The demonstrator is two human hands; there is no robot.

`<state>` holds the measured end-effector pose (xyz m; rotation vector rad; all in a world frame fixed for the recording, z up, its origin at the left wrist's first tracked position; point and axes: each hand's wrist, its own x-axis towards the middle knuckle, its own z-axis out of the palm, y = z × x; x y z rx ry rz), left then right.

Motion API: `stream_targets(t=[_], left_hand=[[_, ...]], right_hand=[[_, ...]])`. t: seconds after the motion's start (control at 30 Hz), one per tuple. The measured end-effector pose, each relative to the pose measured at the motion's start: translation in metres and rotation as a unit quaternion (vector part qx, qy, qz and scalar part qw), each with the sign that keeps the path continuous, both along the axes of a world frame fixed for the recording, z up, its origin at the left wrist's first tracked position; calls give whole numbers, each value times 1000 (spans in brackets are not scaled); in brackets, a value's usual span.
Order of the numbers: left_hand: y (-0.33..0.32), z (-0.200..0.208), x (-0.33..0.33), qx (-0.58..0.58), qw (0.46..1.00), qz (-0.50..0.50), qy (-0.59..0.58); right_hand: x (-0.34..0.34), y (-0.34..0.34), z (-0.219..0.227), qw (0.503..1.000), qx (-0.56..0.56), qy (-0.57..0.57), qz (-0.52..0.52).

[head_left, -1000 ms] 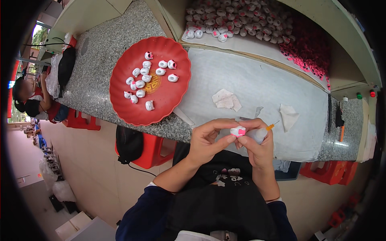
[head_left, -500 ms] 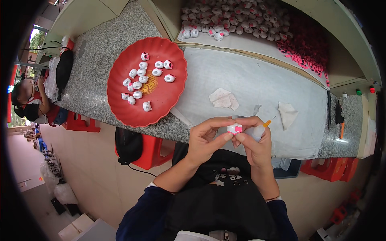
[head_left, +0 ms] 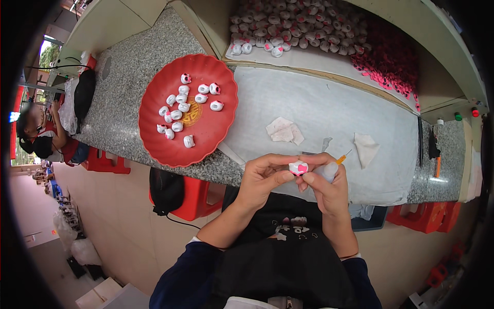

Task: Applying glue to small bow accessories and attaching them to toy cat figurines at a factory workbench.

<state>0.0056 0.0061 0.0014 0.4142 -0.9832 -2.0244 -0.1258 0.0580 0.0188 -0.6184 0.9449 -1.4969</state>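
Note:
Between my two hands, above the front edge of the work surface, is a small white-and-pink animal-head piece (head_left: 298, 168). My left hand (head_left: 256, 181) pinches it from the left with thumb and fingers. From the right, the thumb and fingertips of my right hand (head_left: 332, 193) hold it too. Tucked in my right hand is also a translucent squeeze bottle (head_left: 328, 171) with an orange needle tip (head_left: 341, 159) pointing away to the upper right. The fingers hide part of the bottle and the underside of the piece.
A red scalloped plate (head_left: 216, 139) on the left holds several similar white pieces (head_left: 189, 141). White paper (head_left: 247, 103) covers the worktop, with two crumpled cloths (head_left: 284, 130) on it. A shelf behind holds piles of white heads (head_left: 293, 31) and pink parts (head_left: 386, 56). Another person (head_left: 46, 134) sits far left.
The piece has turned slightly between my fingers, showing its pink patch and dark lower edge differently. Both hands keep their hold. The whole view has shifted a little.

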Motion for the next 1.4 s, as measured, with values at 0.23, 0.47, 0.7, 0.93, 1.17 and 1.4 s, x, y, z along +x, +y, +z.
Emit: stream_targets(t=[0.23, 0.47, 0.7, 0.93, 1.17, 1.4], left_hand=[[0, 2, 2, 22, 1000, -7, -7], [-1, -6, 7, -100, 993, 42, -47], [1, 0, 8, -102, 992, 35, -63], [-43, 20, 74, -304, 866, 232, -323], [-106, 50, -24, -565, 665, 249, -420], [-209, -10, -143, -673, 482, 380, -412]], right_hand=[[1, 0, 1, 1000, 15, -12, 13], [5, -3, -1, 999, -6, -18, 26], [4, 2, 1, 1000, 2, 29, -2], [-6, -6, 6, 999, -1, 38, 27], [-44, 11, -8, 991, 6, 85, -107], [-51, 35, -6, 989, -41, 102, -96]])
